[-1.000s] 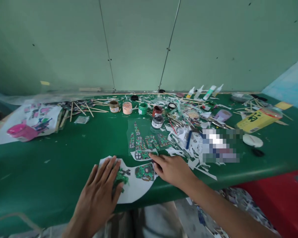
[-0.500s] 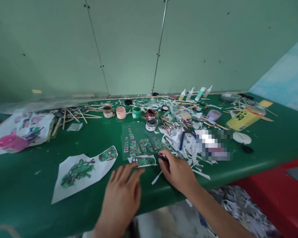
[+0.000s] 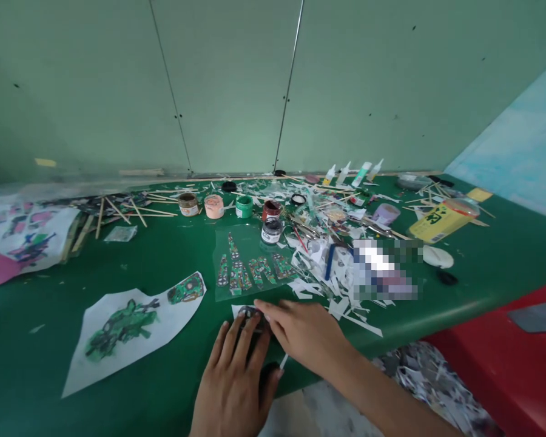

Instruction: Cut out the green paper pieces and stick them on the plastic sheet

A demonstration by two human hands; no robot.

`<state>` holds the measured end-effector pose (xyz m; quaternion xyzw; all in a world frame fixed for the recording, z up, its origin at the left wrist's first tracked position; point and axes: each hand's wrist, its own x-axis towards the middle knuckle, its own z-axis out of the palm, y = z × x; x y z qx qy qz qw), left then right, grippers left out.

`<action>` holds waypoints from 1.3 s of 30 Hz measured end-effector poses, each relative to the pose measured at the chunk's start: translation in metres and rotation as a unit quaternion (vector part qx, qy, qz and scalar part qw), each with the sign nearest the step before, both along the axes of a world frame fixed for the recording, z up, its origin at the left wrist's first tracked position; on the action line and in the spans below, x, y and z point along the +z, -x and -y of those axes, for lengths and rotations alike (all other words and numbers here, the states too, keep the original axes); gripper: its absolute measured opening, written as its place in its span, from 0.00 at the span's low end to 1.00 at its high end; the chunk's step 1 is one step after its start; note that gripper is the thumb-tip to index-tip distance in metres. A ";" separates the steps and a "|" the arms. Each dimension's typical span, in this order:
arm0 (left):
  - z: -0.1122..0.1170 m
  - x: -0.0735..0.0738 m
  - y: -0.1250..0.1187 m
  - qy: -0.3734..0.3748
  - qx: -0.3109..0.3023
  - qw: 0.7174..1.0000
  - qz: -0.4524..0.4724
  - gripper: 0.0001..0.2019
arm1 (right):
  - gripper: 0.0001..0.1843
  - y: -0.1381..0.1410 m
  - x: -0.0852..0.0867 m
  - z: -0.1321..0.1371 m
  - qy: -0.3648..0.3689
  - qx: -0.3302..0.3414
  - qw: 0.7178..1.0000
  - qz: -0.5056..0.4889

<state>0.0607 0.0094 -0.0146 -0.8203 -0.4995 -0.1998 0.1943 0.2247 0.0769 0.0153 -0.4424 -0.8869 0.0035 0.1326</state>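
Observation:
A small paper cutout [image 3: 247, 313] with a green and dark print lies near the front edge of the green table [image 3: 173, 255]. My left hand [image 3: 237, 379] lies flat with fingers apart, its fingertips on the cutout's near side. My right hand [image 3: 306, 334] reaches in from the right, fingers closed together on the cutout's right edge; the thumb is hidden. Just beyond lies a clear sheet [image 3: 250, 267] carrying several green printed pieces. A larger white paper [image 3: 127, 328] with two green figures lies to the left, apart from both hands.
Several small paint jars [image 3: 244, 206] stand mid-table, with a heap of paper scraps [image 3: 327, 261] to their right. A yellow bottle [image 3: 441, 221], glue tubes [image 3: 350, 173] and wooden sticks [image 3: 131, 209] lie further back. A red object [image 3: 505, 364] sits beyond the table's right front edge.
My left hand left the large white paper, which now lies further left, and came onto the small cutout. My right hand drew the cutout toward the table's front edge.

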 end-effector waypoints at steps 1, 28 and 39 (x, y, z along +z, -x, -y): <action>-0.001 -0.001 0.000 -0.003 -0.001 1.000 -0.001 0.21 | 0.22 0.001 0.000 -0.002 0.000 0.001 1.000 0.004; -0.003 0.006 -0.011 0.047 0.039 0.997 0.041 0.18 | 0.18 -0.042 -0.041 0.060 -0.186 -0.041 0.976 -0.107; 0.000 0.004 -0.012 0.050 0.048 0.997 0.043 0.18 | 0.17 -0.039 -0.052 0.073 -0.193 -0.011 0.973 -0.125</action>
